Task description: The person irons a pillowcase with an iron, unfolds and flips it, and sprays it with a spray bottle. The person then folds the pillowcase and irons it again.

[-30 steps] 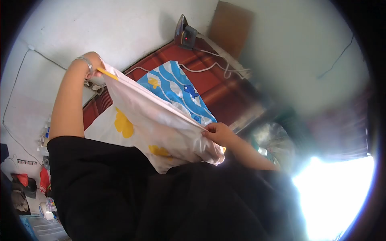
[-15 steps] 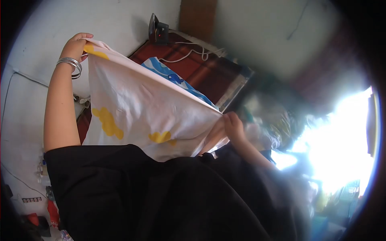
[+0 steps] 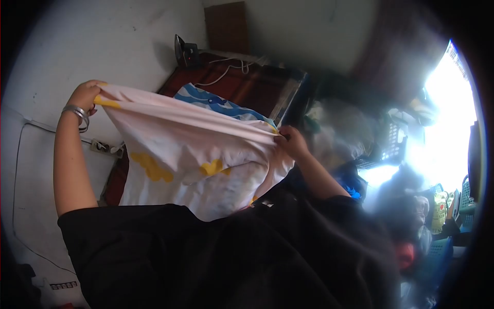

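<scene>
Pale pink cloth (image 3: 190,141) stretches before us, partly hiding the red-covered table (image 3: 242,77); our left hand (image 3: 86,97) pinches one end of its top edge, our right hand (image 3: 292,142) the other. Rightward, a translucent plastic bag (image 3: 339,131) bulges near a lattice basket (image 3: 394,138), contents too blurred to tell.

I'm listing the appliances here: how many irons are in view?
1: the iron stands at the red surface's far left corner, beyond the cloth stretched between the left hand and right hand. The cloth could hide another.
</scene>
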### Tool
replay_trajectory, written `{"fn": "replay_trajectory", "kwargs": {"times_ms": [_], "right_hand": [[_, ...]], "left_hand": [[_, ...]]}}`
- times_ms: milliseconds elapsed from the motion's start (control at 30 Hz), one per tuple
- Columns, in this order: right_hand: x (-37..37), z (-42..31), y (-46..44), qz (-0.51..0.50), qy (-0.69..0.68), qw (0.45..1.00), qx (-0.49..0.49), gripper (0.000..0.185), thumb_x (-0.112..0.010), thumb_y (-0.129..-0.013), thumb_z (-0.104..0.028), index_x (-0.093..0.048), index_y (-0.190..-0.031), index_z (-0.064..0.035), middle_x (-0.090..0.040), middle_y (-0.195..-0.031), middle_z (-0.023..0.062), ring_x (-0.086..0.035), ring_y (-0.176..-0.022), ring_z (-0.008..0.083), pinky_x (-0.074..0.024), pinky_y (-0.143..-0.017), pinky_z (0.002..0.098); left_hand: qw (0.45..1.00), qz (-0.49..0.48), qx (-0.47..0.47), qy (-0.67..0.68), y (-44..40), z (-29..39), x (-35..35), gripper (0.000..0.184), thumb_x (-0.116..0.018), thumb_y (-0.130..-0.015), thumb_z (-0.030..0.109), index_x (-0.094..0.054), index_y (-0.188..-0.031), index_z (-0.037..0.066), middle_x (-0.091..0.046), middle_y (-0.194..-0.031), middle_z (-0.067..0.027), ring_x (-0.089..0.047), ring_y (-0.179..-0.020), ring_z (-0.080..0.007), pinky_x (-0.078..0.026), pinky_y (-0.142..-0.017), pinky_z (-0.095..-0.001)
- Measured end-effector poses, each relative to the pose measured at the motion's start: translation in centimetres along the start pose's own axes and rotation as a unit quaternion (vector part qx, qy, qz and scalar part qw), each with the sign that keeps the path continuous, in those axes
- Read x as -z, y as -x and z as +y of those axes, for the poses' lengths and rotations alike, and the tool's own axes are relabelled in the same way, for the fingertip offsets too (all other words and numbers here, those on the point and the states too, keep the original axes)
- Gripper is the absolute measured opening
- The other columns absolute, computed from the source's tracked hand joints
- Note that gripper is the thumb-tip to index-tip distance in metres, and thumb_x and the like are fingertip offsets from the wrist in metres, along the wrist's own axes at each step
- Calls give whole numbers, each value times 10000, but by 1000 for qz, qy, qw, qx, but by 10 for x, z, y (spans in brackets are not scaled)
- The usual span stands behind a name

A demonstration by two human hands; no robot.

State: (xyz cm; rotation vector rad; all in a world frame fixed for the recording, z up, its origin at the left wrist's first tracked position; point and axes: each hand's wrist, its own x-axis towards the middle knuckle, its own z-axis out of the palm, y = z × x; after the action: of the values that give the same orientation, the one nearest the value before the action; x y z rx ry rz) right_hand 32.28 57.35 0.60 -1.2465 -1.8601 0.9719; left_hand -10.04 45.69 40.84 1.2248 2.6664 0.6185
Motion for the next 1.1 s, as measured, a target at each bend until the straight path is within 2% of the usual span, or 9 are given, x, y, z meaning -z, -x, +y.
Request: {"fn": "replay_trajectory", "kwargs": {"times_ms": [133, 267, 467, 567, 767, 833, 900, 967, 1100], "right_hand": [[-5, -13, -9, -108, -9, 989, -104, 265, -645, -793, -224, -626, -1015, -83, -641, -994, 118, -604, -934, 273, -465, -814, 347], [2, -29, 7, -49, 52, 993, -90, 232, -646, -780, -218, -622, -959, -73, -631, -971, 131, -591, -917, 310, -462, -795, 365], [18, -22, 35, 92, 54, 965, 241, 166, -654, -693, -36, -574, -837, -56, -621, -941, 116, -579, -896, 323, -467, -776, 413], [36, -61, 60, -58, -113, 992, -17, 106, -590, -786, -81, -538, -862, -30, -620, -887, 165, -597, -826, 339, -480, -729, 392], [38, -66, 66, 31, 7, 1000, 1, 138, -573, -820, -135, -549, -945, -79, -599, -766, 157, -613, -712, 343, -490, -643, 365], [42, -61, 74, -96, 93, 980, 149, 115, -608, -803, -172, -560, -849, -79, -589, -701, 158, -615, -644, 330, -493, -594, 397], [46, -58, 70, -141, 136, 979, 64, 181, -646, -792, -231, -572, -791, -67, -586, -681, 152, -610, -620, 310, -490, -582, 391], [50, -57, 52, -2, 56, 992, -110, 283, -679, -772, -318, -605, -841, -54, -611, -700, 143, -606, -618, 288, -479, -567, 388], [45, -95, 69, -299, -27, 948, 103, 358, -687, -770, -312, -635, -1040, -81, -656, -840, 171, -649, -754, 282, -499, -713, 360]], "left_hand": [[997, -30, 45, 48, 10, -8, 1, 362, -356, -845, 188, -613, -1100, 170, -555, -756, 15, -388, -509, -57, -423, -497, -232], [994, -3, 75, 75, 2, -26, -9, 376, -351, -834, 169, -583, -1130, 177, -619, -964, -16, -561, -713, -114, -469, -710, -343], [987, 38, 97, 126, -28, -57, -9, 353, -372, -824, 161, -575, -1111, 138, -627, -1016, -66, -627, -881, -184, -455, -785, -414], [972, 89, 118, 185, -45, -62, -7, 327, -377, -847, 188, -573, -1103, 129, -622, -1010, -66, -626, -876, -183, -458, -782, -401], [959, 49, 208, 187, -79, -54, -8, 290, -432, -881, 220, -584, -1122, 167, -616, -962, -27, -604, -783, -136, -447, -785, -327], [936, 69, 168, 300, -82, -43, -8, 304, -440, -876, 187, -592, -1139, 185, -612, -946, -6, -583, -776, -100, -429, -792, -294], [928, 81, 153, 329, -77, -34, -17, 308, -432, -875, 169, -611, -1125, 185, -604, -918, 8, -558, -779, -79, -416, -794, -277], [954, 43, 97, 280, -66, -24, -25, 313, -412, -869, 165, -625, -1097, 188, -588, -878, 11, -531, -770, -71, -427, -763, -272], [976, 63, 99, 181, -95, -61, -29, 336, -363, -866, 165, -634, -1063, 183, -574, -816, 1, -514, -698, -72, -447, -673, -243]]}}
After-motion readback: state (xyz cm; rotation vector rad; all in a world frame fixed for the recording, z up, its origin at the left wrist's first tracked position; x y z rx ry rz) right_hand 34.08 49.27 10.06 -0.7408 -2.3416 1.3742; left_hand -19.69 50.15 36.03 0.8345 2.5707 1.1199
